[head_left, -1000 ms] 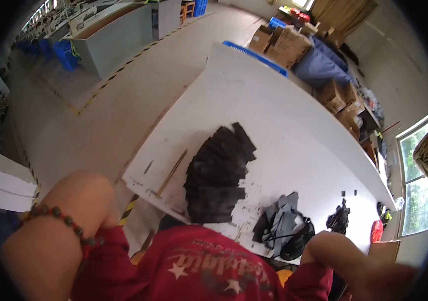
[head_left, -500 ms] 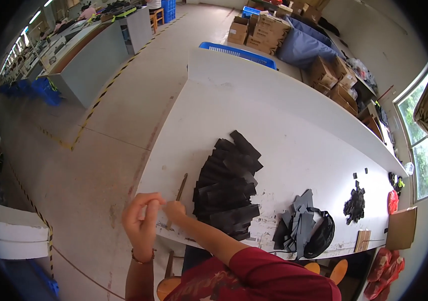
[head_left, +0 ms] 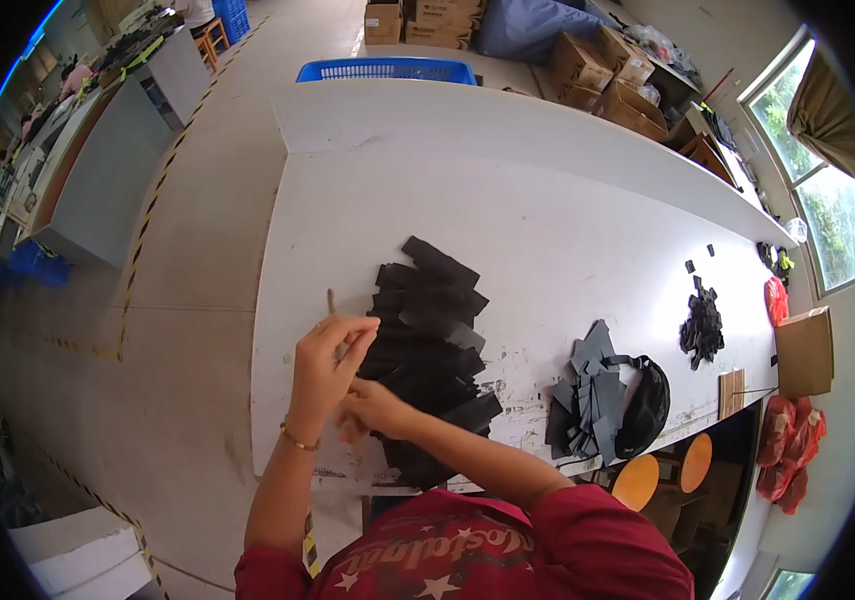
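My left hand [head_left: 332, 362] is raised over the left end of the white table [head_left: 567, 240]. Its thumb and fingertips are pinched together; anything between them is too small to make out. Just below it, my right hand [head_left: 379, 410] crosses beside the left wrist, its fingers partly hidden and blurred. A heap of overlapping black strips [head_left: 432, 330] lies right beside both hands, and the right forearm passes over its near end. Beyond the left hand a thin brown stick [head_left: 331, 300] shows, its lower part covered by that hand.
Farther right lie grey flat pieces [head_left: 597, 400], a black pouch with a strap [head_left: 644, 405] and a pile of small black pieces [head_left: 702, 325]. A raised white panel [head_left: 507, 125] borders the far side. Two round stools [head_left: 637, 482] stand at the near edge; a cardboard box [head_left: 805, 350] is at right.
The view has shifted, so the table sits farther left. My hands have moved from the table's left edge to over its surface, next to the black strips. The left hand remains pinched.
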Tool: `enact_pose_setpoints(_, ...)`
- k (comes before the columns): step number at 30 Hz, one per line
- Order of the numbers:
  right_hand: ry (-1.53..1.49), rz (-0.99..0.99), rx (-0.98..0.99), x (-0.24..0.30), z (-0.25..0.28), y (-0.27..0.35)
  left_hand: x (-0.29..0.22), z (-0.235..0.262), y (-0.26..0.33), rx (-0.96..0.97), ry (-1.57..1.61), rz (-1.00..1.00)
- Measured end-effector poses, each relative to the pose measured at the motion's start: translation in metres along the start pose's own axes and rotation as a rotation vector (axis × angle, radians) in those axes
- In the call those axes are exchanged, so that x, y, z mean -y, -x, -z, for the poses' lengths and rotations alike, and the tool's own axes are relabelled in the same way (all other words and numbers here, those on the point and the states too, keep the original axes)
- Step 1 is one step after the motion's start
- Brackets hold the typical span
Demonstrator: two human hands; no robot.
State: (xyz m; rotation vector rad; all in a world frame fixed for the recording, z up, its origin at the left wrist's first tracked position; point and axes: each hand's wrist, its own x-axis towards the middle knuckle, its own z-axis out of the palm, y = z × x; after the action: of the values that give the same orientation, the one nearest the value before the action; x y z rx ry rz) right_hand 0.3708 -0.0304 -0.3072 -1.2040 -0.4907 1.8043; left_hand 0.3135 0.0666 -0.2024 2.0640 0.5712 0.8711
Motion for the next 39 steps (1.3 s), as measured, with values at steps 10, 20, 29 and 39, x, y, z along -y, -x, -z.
enact_pose_setpoints(10,0.511,0.259,-0.968,0.019,0.313,0.197,0.146,-0.243,-0.106,0.263,-0.158,-0.060)
enact_pose_setpoints(20,0.470,0.277,-0.961,-0.014,0.367,0.167,0.164,-0.317,-0.104,0.572,-0.787,0.400)
enact_pose_setpoints(29,0.615,0.547,-0.886,0.054,0.327,0.096,0.193,-0.295,-0.145,-0.350,-0.718,0.381)
enact_pose_setpoints(39,0.463,0.394,-0.805,0.006,0.328,0.112,0.224,-0.283,-0.169,-0.330,0.271,0.972)
